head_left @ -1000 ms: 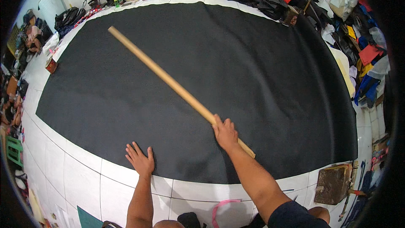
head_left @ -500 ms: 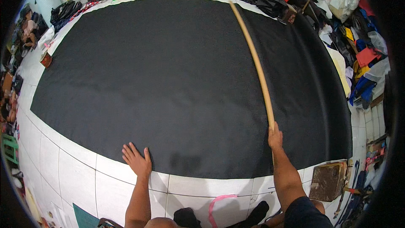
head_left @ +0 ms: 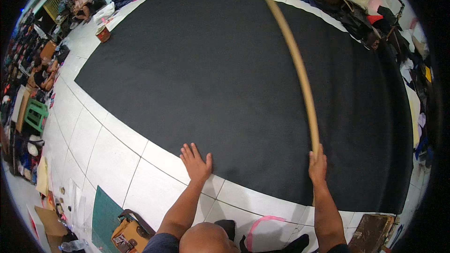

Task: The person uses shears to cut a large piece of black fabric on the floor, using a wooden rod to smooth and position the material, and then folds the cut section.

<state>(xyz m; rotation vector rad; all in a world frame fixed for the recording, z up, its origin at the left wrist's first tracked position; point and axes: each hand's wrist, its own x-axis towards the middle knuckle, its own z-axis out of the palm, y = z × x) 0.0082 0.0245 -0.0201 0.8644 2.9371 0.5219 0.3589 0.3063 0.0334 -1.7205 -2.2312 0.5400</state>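
A large black sheet (head_left: 201, 79) of smooth, leather-like material lies spread over the floor. Across its right part runs a long wooden stick (head_left: 302, 77), from the far edge to the near edge. My right hand (head_left: 318, 166) is wrapped round the stick close to its near end. Flat at the sheet's near edge rests my left hand (head_left: 196, 163), fingers spread and holding nothing. To the right of the stick the sheet shows soft ridges, and its right side looks curved or rolled.
A brown block (head_left: 372, 234) stands by the near right corner. A rusty can (head_left: 102, 33) sits at the left edge. Bags and cloth line the far right. Lower left are a green mat (head_left: 104, 218) and a brown bag (head_left: 131, 234). Two people sit at the far left.
The view has turned left, so the scene sits further right. The stick's far end has swung left over the sheet, my right hand still gripping it. My left hand stays flat at the edge.
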